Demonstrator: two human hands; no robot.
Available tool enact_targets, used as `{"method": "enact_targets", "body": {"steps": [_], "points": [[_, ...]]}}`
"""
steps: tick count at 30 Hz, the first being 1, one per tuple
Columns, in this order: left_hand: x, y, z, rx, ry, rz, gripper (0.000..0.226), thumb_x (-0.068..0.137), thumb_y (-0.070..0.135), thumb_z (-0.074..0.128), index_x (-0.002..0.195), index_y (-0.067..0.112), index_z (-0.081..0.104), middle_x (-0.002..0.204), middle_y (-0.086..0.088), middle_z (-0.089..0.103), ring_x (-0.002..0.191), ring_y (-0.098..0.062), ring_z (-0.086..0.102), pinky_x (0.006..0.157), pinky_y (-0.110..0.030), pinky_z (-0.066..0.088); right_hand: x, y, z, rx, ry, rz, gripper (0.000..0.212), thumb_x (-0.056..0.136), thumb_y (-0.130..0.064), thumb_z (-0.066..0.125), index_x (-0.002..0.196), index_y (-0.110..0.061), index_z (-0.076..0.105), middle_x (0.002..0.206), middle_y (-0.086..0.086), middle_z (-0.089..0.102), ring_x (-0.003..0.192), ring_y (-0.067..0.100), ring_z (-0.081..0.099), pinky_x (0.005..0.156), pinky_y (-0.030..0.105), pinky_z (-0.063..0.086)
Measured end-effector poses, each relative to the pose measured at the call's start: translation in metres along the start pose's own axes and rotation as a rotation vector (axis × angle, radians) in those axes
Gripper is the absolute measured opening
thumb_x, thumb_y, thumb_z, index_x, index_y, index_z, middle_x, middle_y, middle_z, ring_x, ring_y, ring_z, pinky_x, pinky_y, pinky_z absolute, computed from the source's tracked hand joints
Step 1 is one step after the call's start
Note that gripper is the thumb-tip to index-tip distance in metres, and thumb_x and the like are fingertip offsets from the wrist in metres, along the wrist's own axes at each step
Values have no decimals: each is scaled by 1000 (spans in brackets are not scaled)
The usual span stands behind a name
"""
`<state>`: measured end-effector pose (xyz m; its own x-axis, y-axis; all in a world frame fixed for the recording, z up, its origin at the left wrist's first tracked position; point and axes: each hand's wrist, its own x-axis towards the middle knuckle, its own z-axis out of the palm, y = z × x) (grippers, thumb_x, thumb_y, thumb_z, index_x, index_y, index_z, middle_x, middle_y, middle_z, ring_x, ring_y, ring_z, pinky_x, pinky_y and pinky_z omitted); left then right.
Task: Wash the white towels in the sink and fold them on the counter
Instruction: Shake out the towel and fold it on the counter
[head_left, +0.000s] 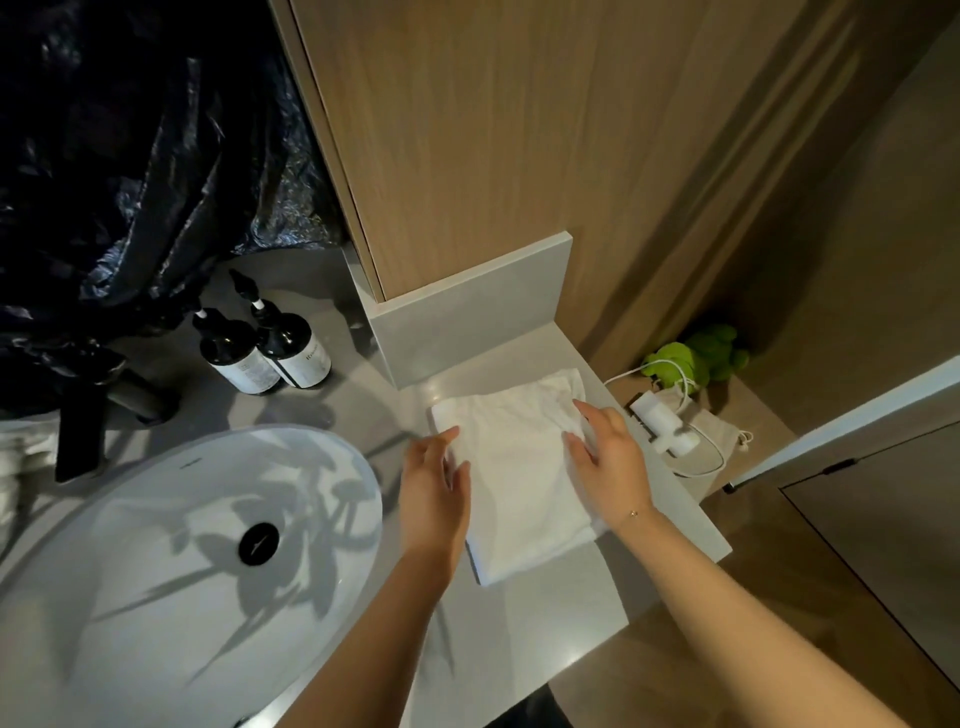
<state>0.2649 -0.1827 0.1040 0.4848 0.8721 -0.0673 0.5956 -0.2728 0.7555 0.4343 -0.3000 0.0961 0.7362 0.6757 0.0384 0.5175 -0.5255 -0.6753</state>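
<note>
On the counter (545, 613), both hands (434, 499) (608, 457) press seemingly straight, loosely spread fingers onto the folded towel (519, 483).

A bathroom: oval sink (197, 519) (black drain), pump bottles (265, 353).

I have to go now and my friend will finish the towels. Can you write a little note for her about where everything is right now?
Left hand: open, fingers lying flat on the left edge of the white towel.
Right hand: fingers on the towel's right edge, where the cloth is bunched; whether they pinch it is unclear.
The towel lies partly folded on the grey counter, to the right of the sink.
The sink bowl has no towel in it. More white cloth shows at the far left edge, beyond the faucet.
Done: this towel looks washed and is mostly folded.
Left: finish and smooth this fold, then check the cloth at the left.
</note>
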Motion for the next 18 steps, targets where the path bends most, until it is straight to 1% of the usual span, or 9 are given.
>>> {"method": "enact_targets", "body": {"steps": [1, 3, 5, 7, 8, 10, 12, 15, 18], "points": [[11, 1, 2, -8, 20, -24, 41, 92, 11, 61, 132, 22, 57, 117, -2, 50, 76, -13, 55, 79, -17, 44, 13, -2, 3, -7, -6, -16, 42, 96, -17, 57, 137, -12, 51, 119, 12, 55, 99, 29, 59, 87, 33, 48], [28, 3, 5, 25, 22, -54, 42, 93, 12, 60, 135, 18, 54, 124, -5, 48, 84, -19, 58, 81, -19, 43, 36, -6, 7, -52, -16, -44, 41, 96, -18, 57, 136, -12, 53, 120, 12, 56, 104, 31, 58, 87, 32, 46], [35, 3, 11, 70, 9, -91, 44, 96, 16, 55, 139, 16, 48, 135, -7, 41, 103, -25, 55, 88, -20, 37, 50, -9, 7, -186, 10, -102, 43, 93, -19, 59, 136, -13, 53, 124, 12, 56, 110, 33, 56, 92, 38, 45], [30, 5, 20, 280, 44, -59, 49, 96, 24, 52, 143, 17, 42, 149, -9, 32, 124, -30, 43, 99, -30, 33, 52, -13, 8, -379, 35, -235, 49, 92, -19, 57, 140, -15, 50, 140, 12, 49, 129, 34, 47, 105, 46, 38], [25, 5, 24, 399, 49, 19, 52, 96, 29, 50, 145, 18, 41, 154, -11, 32, 130, -32, 40, 103, -40, 35, 49, -16, 9, -439, 24, -307, 49, 93, -21, 52, 142, -16, 47, 148, 11, 43, 137, 33, 40, 110, 48, 33], [19, 0, 32, 537, -14, 150, 54, 96, 38, 40, 146, 19, 44, 155, -10, 35, 139, -31, 38, 109, -54, 32, 39, -19, 17, -482, -79, -394, 50, 98, -33, 37, 144, -17, 45, 153, 8, 37, 142, 29, 33, 115, 48, 29], [20, -5, 33, 564, -95, 144, 57, 95, 43, 30, 145, 21, 45, 155, -7, 37, 141, -26, 37, 109, -61, 27, 33, -16, 27, -541, -222, -373, 57, 101, -43, 20, 146, -17, 41, 156, 8, 33, 144, 29, 28, 117, 48, 24], [18, -7, 26, 578, -166, 130, 58, 93, 46, 29, 144, 24, 46, 154, -5, 39, 141, -24, 37, 106, -62, 31, 31, -10, 33, -589, -296, -314, 66, 100, -49, 4, 150, -19, 34, 158, 6, 27, 147, 28, 20, 119, 44, 9], [16, -5, -1, 481, -203, 96, 64, 89, 48, 22, 141, 24, 50, 152, -6, 41, 140, -25, 39, 112, -54, 31, 25, -25, 34, -562, -307, -284, 61, 98, -48, 11, 151, -22, 30, 159, 3, 22, 149, 26, 13, 121, 44, 2]]}}
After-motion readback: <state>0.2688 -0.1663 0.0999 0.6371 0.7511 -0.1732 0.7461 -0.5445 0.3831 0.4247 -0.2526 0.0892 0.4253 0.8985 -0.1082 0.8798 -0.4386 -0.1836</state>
